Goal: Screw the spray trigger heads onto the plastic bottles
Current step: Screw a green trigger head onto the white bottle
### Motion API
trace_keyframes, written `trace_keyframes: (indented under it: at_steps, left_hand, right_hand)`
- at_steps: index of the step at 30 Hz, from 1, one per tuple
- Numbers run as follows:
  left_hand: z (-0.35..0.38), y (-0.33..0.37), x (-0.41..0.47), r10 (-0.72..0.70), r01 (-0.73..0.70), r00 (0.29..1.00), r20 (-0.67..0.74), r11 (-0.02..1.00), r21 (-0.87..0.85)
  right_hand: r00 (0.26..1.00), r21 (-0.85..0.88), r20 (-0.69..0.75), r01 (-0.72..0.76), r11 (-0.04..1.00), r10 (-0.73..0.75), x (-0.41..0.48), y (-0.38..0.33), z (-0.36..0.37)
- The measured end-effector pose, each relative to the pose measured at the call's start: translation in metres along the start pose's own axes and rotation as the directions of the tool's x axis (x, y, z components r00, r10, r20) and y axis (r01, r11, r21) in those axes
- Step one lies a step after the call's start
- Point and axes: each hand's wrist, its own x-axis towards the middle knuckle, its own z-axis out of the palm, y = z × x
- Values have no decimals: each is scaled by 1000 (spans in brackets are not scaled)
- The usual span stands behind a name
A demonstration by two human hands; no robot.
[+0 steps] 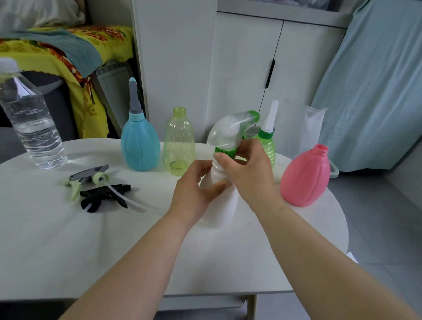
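A rounded white tabletop [61, 245] stands on a grey tiled floor [397, 234], in front of white cabinet doors [243, 70]. To the left behind it hangs a yellow patterned cloth [47, 53]; to the right leans a large shape covered in pale blue fabric [379, 85].

At the far left of the tabletop stands a clear plastic water bottle with a white cap [31, 117], partly filled with water. Along the back edge stand a blue plastic bottle with a grey pointed nozzle [140, 144], a translucent yellow-green bottle with an open neck [178, 142] and, partly hidden, a ribbed green bottle with a white nozzle [268, 143]. A pink plastic bottle [306, 175] stands near the right edge, its neck open. Two loose trigger heads lie left of centre, touching: a grey and pale green one [86, 177] and a black one [102, 196], each with a dip tube.

In the middle stands an opaque white plastic bottle [221, 209], base on the tabletop. The left hand [197, 190] grips its upper body, fingers wrapped round it. On its neck sits a translucent spray trigger head with a green nozzle tip [230, 131]; the right hand [248, 172] curls its thumb and fingers round the head's ribbed green collar [225, 151]
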Motion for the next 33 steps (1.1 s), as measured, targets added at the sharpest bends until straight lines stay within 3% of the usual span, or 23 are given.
trace_keyframes:
  at_steps: [7,14,17,21,25,29,33]
  left_hand:
    - [-1,1,0,12,-12,1000,5,1000,0]
    - [-1,3,0,-32,32,999,14,999,6]
    - [-7,0,-4,-42,40,995,92,999,20]
    - [-16,-9,-13,-104,89,973,204,992,85]
    - [-15,-9,-11,-157,130,954,256,984,120]
    - [-11,-12,-8,-181,154,965,191,977,150]
    - [-7,-15,-11,-169,144,977,132,974,176]
  right_hand:
    - [994,-44,113,-1,999,6,-7,0,-1]
    - [998,-52,52,25,998,-23,-1,2,2]
    - [984,58,178,-25,998,14,1,1,-7]
    - [908,235,416,-153,960,43,6,2,-20]
    - [854,148,517,-162,976,63,9,-1,-17]
    - [893,126,445,-138,982,69,8,-4,-10]
    - [975,109,203,-115,987,91,-1,3,5]
